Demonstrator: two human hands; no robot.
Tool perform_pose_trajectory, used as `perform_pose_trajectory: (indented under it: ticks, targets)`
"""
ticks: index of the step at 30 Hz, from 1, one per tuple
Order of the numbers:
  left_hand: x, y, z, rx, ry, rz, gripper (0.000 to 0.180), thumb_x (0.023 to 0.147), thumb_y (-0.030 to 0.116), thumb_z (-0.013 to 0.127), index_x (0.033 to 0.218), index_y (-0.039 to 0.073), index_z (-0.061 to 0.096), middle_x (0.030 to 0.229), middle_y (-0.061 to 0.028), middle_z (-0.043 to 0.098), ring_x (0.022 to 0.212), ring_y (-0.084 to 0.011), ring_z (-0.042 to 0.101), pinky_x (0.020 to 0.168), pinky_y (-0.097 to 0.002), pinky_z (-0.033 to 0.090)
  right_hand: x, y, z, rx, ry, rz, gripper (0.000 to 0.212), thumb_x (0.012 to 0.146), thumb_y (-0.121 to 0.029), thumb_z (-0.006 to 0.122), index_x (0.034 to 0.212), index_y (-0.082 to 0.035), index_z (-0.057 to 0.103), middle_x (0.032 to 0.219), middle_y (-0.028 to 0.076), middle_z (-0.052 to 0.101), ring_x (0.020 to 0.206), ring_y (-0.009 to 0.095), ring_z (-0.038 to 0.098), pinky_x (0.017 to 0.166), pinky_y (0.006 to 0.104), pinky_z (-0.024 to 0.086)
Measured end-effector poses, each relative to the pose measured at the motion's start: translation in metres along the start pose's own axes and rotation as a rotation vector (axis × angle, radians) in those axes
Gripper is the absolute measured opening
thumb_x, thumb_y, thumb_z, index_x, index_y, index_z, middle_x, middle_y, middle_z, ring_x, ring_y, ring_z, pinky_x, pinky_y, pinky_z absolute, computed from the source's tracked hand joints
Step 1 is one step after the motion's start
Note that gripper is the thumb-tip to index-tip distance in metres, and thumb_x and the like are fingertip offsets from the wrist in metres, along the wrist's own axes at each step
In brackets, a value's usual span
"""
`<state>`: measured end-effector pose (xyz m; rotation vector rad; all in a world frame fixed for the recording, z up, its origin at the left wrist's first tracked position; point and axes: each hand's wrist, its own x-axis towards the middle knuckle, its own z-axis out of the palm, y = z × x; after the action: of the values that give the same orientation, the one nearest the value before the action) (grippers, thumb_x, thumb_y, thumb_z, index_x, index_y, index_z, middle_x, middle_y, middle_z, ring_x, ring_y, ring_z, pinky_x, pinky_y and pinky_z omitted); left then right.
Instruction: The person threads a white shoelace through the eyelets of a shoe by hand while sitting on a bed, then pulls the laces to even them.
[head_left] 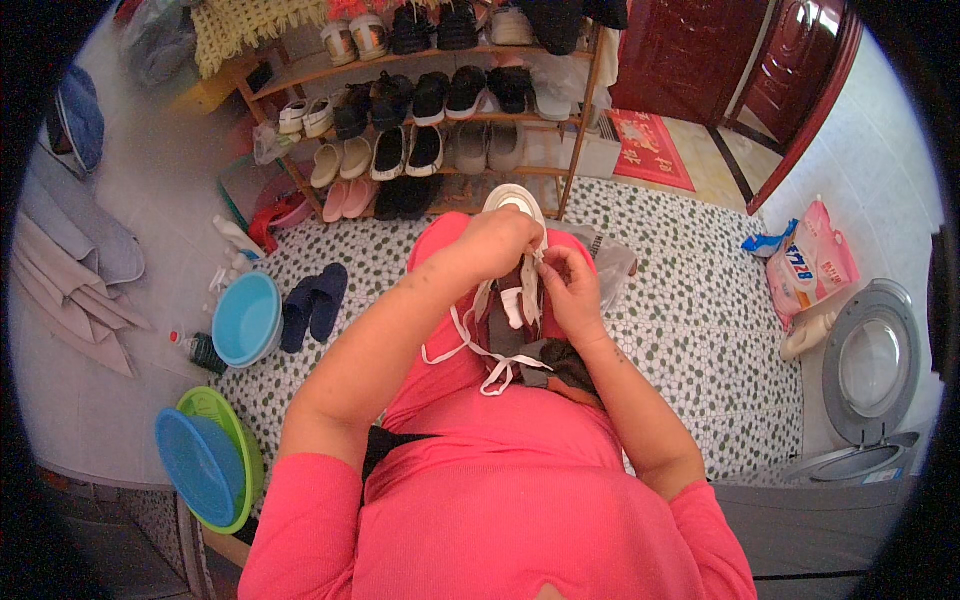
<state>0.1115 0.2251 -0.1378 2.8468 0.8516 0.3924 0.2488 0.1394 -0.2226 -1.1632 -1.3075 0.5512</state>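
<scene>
A white-toed shoe [515,197] rests on my lap with its toe pointing away from me and its dark lining exposed. My left hand [498,243] is closed over the front of the shoe, its fingertips pinching the white shoelace by the upper eyelets. Close beside it, my right hand [573,292] pinches at the same spot on the right edge of the opening, with thumb and finger together. Loose ends of the white shoelace [497,372] trail back toward me over dark cloth. Part of the shoe's upper is hidden behind my fingers.
Ahead stands a wooden shoe rack [545,170] with several pairs. Dark blue slippers [313,307], a light-blue basin [247,320] and a green basin [247,440] are at left. A pink detergent bag [815,262] and an open-lidded grey washer [872,370] are at right.
</scene>
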Motion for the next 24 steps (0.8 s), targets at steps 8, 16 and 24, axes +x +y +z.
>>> perform_pose_trajectory:
  ticks: [8,16,24]
  targets:
    - [0.003,-0.011,0.008,-0.118,-0.018,-0.028,0.013,0.073,0.014,0.063,0.083,0.007,0.064,0.084,-0.0125,0.062,0.087,-0.0309,0.056,0.077,-0.0407,0.045,-0.001,0.007,0.002,0.186,-0.005,0.169,0.016,0.082,-0.004,0.059,0.097,0.0,0.058,0.086,0.004,0.061,0.078,0.011,0.057,0.071,0.0242,0.046]
    - [0.0,-0.009,0.004,-0.165,0.0,-0.012,0.011,0.072,0.008,0.061,0.081,0.005,0.065,0.086,-0.015,0.062,0.085,-0.0326,0.058,0.071,-0.0406,0.046,0.001,0.005,0.004,0.188,0.027,0.121,0.016,0.081,-0.002,0.058,0.098,0.0,0.058,0.089,0.004,0.06,0.081,0.012,0.057,0.073,0.0247,0.046]
    - [0.005,-0.004,-0.004,-0.046,0.043,0.089,0.012,0.071,0.004,0.059,0.082,0.005,0.064,0.088,-0.015,0.061,0.087,-0.0328,0.057,0.073,-0.0397,0.046,0.008,-0.004,-0.002,0.136,-0.015,0.222,0.013,0.082,-0.004,0.058,0.094,-0.001,0.057,0.086,0.004,0.059,0.08,0.012,0.056,0.073,0.0244,0.045]
